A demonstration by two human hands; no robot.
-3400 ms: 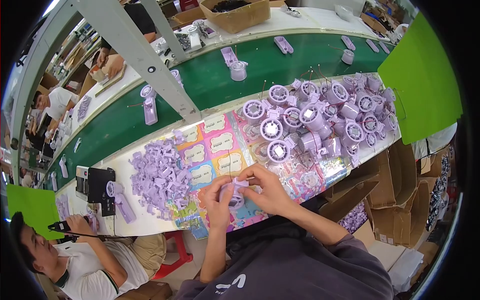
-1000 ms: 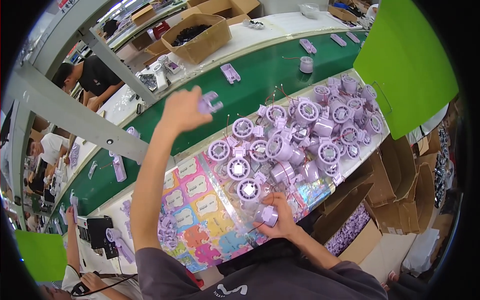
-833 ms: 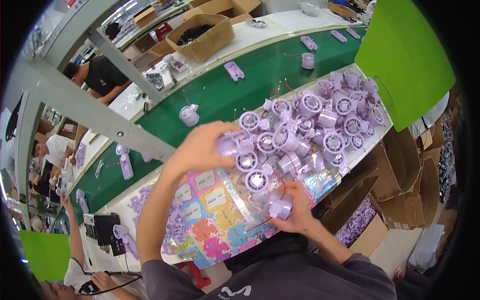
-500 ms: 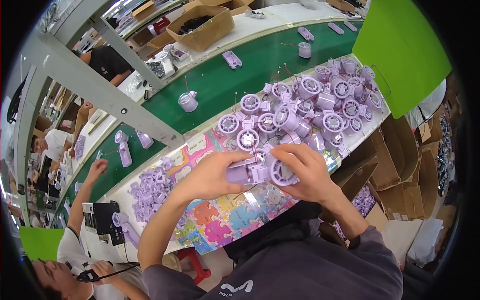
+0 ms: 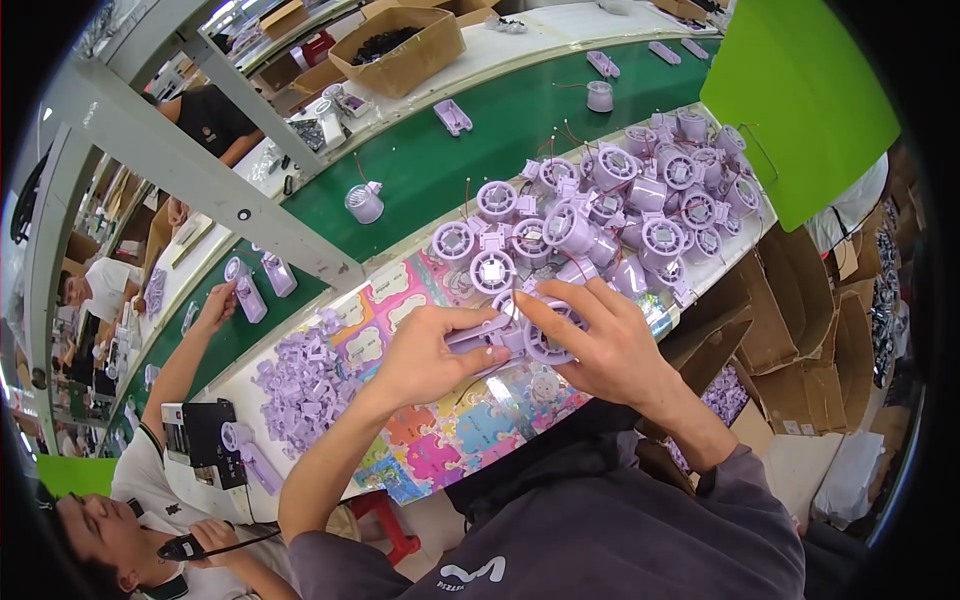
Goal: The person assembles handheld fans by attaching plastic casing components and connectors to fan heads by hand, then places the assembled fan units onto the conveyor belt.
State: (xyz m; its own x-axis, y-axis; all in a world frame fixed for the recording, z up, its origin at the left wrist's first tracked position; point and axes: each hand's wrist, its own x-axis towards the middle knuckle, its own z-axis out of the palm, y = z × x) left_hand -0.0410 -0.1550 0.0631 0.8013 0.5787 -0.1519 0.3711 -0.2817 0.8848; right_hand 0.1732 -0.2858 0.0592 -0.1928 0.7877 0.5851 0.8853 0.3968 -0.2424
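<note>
My left hand (image 5: 422, 358) is closed on the handle part of a lavender plastic fan piece, thumb and fingers along its sides. At the other end my right hand (image 5: 615, 345) grips the round fan head (image 5: 546, 332), its fingertips across the rim next to the joint. The fingers partly hide the joint between head and handle. Both hands are over a colourful puzzle-patterned mat (image 5: 482, 432). Just beyond them lies a heap of lavender fan heads (image 5: 663, 236), several with thin red wires.
Small lavender parts (image 5: 305, 380) are piled left of my left arm. A green conveyor belt (image 5: 420, 165) behind carries scattered fan pieces. A grey metal post (image 5: 215, 190) rises at left; cardboard boxes (image 5: 790, 320) stand at right. At left, a co-worker's hand (image 5: 220, 302) reaches over the belt.
The held fan piece has turned in my hands, and my right fingers have moved across the head toward the joint. The co-worker's hand has moved farther out to a lavender piece on the belt.
</note>
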